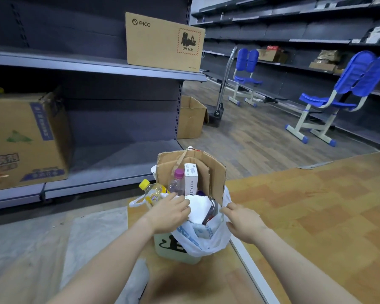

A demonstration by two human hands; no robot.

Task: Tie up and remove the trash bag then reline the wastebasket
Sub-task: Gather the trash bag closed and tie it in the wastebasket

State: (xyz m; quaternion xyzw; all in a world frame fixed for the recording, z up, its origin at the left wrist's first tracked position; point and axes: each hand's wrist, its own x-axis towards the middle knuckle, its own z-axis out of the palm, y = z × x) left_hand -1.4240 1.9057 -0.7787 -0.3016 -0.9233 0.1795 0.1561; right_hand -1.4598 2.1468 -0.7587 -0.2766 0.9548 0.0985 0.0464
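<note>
A pale green wastebasket (162,249) stands on the floor, lined with a white trash bag (206,242) with blue print. The bag is overfull: folded cardboard (213,172), a yellow-capped bottle (153,190), a purple-capped bottle (177,183), a white box (191,181) and white crumpled paper (199,207) stick out. My left hand (169,212) lies on the rubbish at the bag's left rim, fingers touching the white paper. My right hand (242,222) is at the bag's right rim with fingers spread against the plastic. A bag handle loop (136,202) hangs out to the left.
Grey shelving stands to the left with a worn carton (24,141) below and a PICO carton (162,42) above. An open carton (191,117) sits at the shelf end. Beyond are a hand trolley (222,95) and two blue chairs (342,95). A plastic sheet (92,238) covers the floor at left.
</note>
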